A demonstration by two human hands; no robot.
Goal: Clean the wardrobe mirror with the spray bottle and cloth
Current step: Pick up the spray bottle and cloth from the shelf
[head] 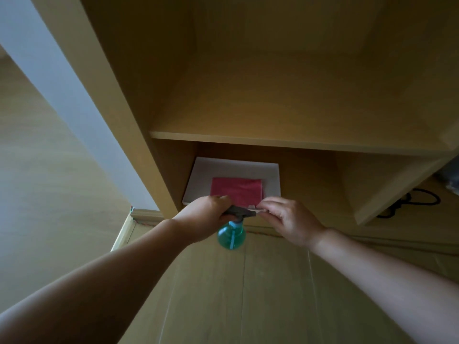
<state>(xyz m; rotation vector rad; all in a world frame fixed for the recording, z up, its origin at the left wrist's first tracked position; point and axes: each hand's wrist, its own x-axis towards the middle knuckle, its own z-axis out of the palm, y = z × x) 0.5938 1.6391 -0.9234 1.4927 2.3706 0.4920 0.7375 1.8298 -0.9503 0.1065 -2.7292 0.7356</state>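
On the lower shelf (pixel 310 192) of a wardrobe (pixel 111 95), a folded pink cloth (pixel 237 191) lies on a white sheet (pixel 236 167). The person's left hand (pixel 206 214) holds the green spray bottle (pixel 231 235) just in front of the shelf edge, grip curled round its grey trigger head. The right hand (pixel 290 219) is at the cloth's near edge; can't tell if its grip pinches cloth, sheet or neither. Risk, prob.: fingers catch sheet w/ cloth, dragging both off; the nozzle, v. close, could get knocked. Mirror not in view.

No writing can be read: the spray bottle (pixel 231 235) at 6 o'clock, the cloth (pixel 237 191) and the white sheet (pixel 233 168) show none.
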